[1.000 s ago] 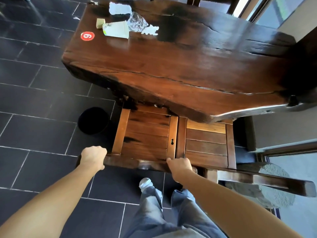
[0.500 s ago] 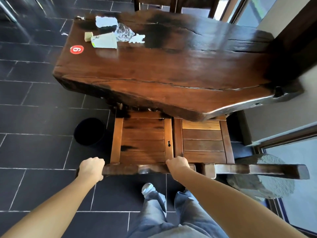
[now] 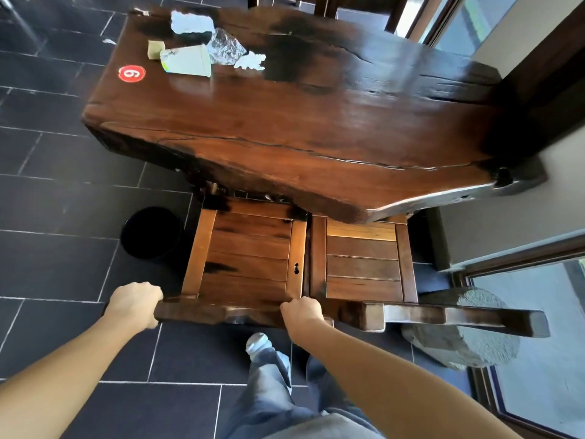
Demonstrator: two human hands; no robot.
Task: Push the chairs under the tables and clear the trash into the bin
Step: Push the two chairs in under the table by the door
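A wooden chair [image 3: 250,251] stands partly under the dark slab table [image 3: 316,122], its slatted seat half covered by the table edge. My left hand [image 3: 134,304] grips the left end of its backrest rail, and my right hand [image 3: 302,312] grips the rail near its right end. A second chair [image 3: 364,264] stands right beside it, also partly under the table. Trash lies on the far left of the tabletop: a tipped paper cup [image 3: 186,60], crumpled clear plastic [image 3: 226,49], torn paper scraps [image 3: 190,22] and a small beige block [image 3: 155,49]. A black bin [image 3: 152,232] stands on the floor left of the chair.
A red number sticker [image 3: 131,73] sits on the table's left end. A grey stone [image 3: 468,337] lies by the glass door frame at the right. Another chair back [image 3: 326,3] shows beyond the table. My legs and shoe [image 3: 259,342] are just behind the chair. Dark floor tiles surround everything.
The chair in my hands has slid a little further under the table, and my view has moved closer over it. Both hands keep their hold on the backrest.
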